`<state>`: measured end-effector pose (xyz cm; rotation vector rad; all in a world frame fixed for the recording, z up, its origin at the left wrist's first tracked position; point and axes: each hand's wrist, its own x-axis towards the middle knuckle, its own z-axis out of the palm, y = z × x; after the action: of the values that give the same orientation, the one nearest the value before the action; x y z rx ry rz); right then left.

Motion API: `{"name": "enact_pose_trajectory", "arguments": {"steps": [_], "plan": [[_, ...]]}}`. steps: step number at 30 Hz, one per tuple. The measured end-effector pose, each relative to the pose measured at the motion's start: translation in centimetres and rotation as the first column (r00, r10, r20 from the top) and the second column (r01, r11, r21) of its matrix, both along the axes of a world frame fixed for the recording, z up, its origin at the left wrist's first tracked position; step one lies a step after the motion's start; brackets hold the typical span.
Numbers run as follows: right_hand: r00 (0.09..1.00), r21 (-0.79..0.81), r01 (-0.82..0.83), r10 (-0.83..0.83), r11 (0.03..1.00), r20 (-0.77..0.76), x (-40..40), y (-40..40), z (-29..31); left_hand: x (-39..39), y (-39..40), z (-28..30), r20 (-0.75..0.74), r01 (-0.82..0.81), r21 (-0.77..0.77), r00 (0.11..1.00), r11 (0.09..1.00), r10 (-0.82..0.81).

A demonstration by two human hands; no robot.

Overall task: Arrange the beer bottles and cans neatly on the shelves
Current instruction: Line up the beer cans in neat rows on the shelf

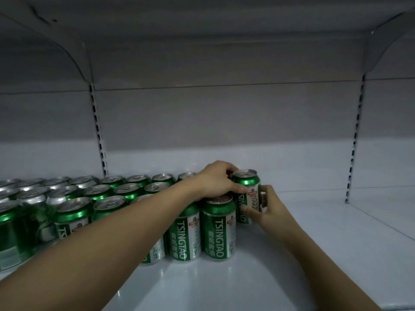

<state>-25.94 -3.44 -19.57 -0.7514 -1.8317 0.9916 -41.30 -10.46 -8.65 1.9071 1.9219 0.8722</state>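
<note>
We are gripping end can (pixel 247 196) with both left hand (pixel 219 179) and right hand (pixel 268 207); bare shelf (pixel 325 232) lying open rightward.

Both bare forearms extend forward, converging far centre-right. Left hand (pixel 219 179) arches palm-down, fingers curled. Right hand (pixel 268 206) has fingers and thumb curled in a grip.

Surface finishes: cans and shelving

Tsingtao beer cans (pixel 219 230): metal, glossy green-and-white printed bodies with bright highlights; bare silver tops (pixel 110 204), smooth and reflective. Shelf deck (pixel 314 232): smooth pale painted metal, semi-gloss, faintly mirroring the near cans. Back panel (pixel 224 120): matt grey. Slotted uprights (pixel 354 140): painted metal.
</note>
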Motion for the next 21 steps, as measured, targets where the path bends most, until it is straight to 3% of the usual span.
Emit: {"name": "enact_pose_trajectory", "arguments": {"steps": [3,7,15,19,21], "plan": [[0.999,-0.031,0.023,-0.022,0.999,0.041,0.1,-0.1,-0.3,0.0,0.4,-0.3,-0.082,-0.034,-0.071,0.996,0.997,0.029],[0.997,-0.057,-0.002,0.006,0.998,0.078,0.0,-0.3,-0.4,0.0,0.5,-0.4,-0.081,-0.051,-0.121,0.996,0.991,0.041],[0.997,-0.050,-0.059,0.062,0.997,0.051,-0.3,-1.0,-0.1,0.1,0.2,-0.8,-0.163,-0.079,-0.044,0.984,0.996,0.071],[0.985,-0.068,-0.151,0.144,0.986,-0.094,-0.2,-1.7,0.4,0.0,0.2,-1.0,-0.219,-0.065,0.060,0.973,0.996,0.077],[0.986,-0.066,-0.098,0.088,0.993,-0.141,-0.2,-1.9,0.9,-0.2,0.2,-1.2,-0.202,-0.063,0.110,0.976,0.992,0.085]]}}
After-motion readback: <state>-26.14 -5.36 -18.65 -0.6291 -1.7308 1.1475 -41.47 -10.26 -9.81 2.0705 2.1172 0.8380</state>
